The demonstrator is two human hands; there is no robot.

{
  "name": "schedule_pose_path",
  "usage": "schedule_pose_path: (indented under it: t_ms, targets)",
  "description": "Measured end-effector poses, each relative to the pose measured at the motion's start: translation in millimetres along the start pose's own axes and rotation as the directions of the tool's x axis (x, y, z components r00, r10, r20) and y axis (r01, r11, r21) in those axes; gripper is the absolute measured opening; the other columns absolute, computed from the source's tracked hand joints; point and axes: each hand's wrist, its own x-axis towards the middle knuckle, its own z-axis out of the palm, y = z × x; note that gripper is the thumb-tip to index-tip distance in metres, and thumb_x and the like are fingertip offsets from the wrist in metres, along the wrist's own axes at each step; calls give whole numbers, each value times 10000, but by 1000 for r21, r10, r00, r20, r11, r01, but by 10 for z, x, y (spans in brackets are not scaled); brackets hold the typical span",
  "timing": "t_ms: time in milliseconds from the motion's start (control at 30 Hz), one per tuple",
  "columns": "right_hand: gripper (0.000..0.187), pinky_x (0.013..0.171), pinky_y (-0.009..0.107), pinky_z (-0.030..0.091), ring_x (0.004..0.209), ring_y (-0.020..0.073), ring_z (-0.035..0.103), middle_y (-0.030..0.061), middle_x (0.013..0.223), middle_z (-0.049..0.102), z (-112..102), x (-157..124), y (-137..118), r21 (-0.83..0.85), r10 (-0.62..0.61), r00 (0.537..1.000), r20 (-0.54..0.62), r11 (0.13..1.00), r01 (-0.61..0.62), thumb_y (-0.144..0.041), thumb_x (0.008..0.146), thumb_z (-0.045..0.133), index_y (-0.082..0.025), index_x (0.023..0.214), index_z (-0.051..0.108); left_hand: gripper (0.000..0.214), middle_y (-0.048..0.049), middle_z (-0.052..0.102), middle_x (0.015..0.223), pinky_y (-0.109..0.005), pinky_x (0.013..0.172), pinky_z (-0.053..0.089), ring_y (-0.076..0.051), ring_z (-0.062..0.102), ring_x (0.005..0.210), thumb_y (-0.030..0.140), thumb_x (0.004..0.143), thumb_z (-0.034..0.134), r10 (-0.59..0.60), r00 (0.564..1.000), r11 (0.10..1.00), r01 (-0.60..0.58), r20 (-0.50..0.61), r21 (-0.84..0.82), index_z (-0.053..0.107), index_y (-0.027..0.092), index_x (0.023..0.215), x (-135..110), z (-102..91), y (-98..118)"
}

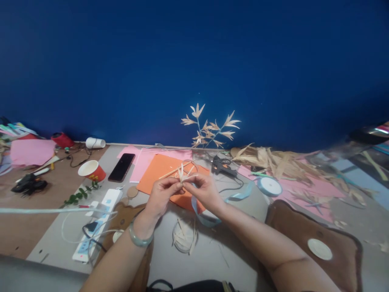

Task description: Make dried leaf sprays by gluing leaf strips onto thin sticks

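Observation:
Together, my left hand (165, 191) and my right hand (205, 190) pinch the base of a small pale corn-husk flower (182, 174), its narrow petals pointing up. The fingers of both hands meet around that base, so the join is hidden. Below them lies an orange sheet (152, 172) with thin pale strips on it. Light blue ribbon (206, 221) curls under my right wrist. Nearer to me, a small round dish (184, 239) holds pale husk strips. Beyond my hands stands a branched stem of husk flowers (209, 129).
A glue gun (223, 166), a ribbon roll (270, 186) and dried husks (273, 162) lie to the right. On the left are a phone (121, 167), a paper cup (92, 170) and a power strip (97, 227) with cables. A blue wall (152, 73) rises behind.

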Motion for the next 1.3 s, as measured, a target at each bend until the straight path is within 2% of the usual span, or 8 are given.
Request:
schedule_pose_path:
  t_ms: [267,533,667,767,933,1100,1300]
  targets:
    - [126,677,282,527,704,166,664,45,725,718,-39,17,48,-99,31,999,-14,995,-33,-285,726,711,-161,721,687,252,-35,649,636,-272,666,530,-125,616,597,322,602,817,-19,999,1000,20,-36,24,702,110,676,-3,1,3]
    - [66,592,265,525,603,150,646,25,658,702,10,3,63,-58,-60,998,-24,997,58,-235,740,657,-175,712,657,230,-36,644,671,-265,683,502,-115,584,616,317,647,791,-15,999,1000,15,29,9,696,115,700,-7,25,7]
    - [74,602,262,510,609,149,635,34,659,695,22,-17,48,-125,-120,992,-49,986,113,-214,748,651,-172,687,643,227,-40,649,701,-278,710,498,-127,588,654,329,678,767,32,998,999,-31,55,-15,692,120,728,-5,19,-33]
    - [101,610,265,496,630,154,630,47,672,691,28,-37,29,-179,-153,988,-23,973,147,-213,770,639,-166,681,642,247,-53,667,756,-298,752,503,-144,609,703,347,698,750,55,996,998,-54,76,-19,689,120,777,3,11,-59]
    - [92,627,273,487,632,153,625,49,695,694,38,-57,28,-262,-222,975,24,940,220,-187,787,600,-161,735,671,274,-49,665,755,-319,780,518,-163,630,740,366,688,756,67,997,998,-67,24,-3,665,122,772,18,20,-66]
    - [125,657,270,495,654,152,634,42,704,697,47,-51,49,-244,-206,978,35,947,209,-201,810,589,-165,713,657,306,-38,648,754,-294,747,522,-149,620,729,381,673,764,88,996,996,-87,-25,24,644,127,793,39,16,-122]
    - [138,641,275,497,648,159,628,44,691,689,61,-60,79,-232,-166,986,0,959,161,-239,810,609,-164,700,648,302,-34,632,779,-309,764,520,-156,618,756,405,706,730,131,991,991,-131,-20,17,623,146,817,20,27,-174]
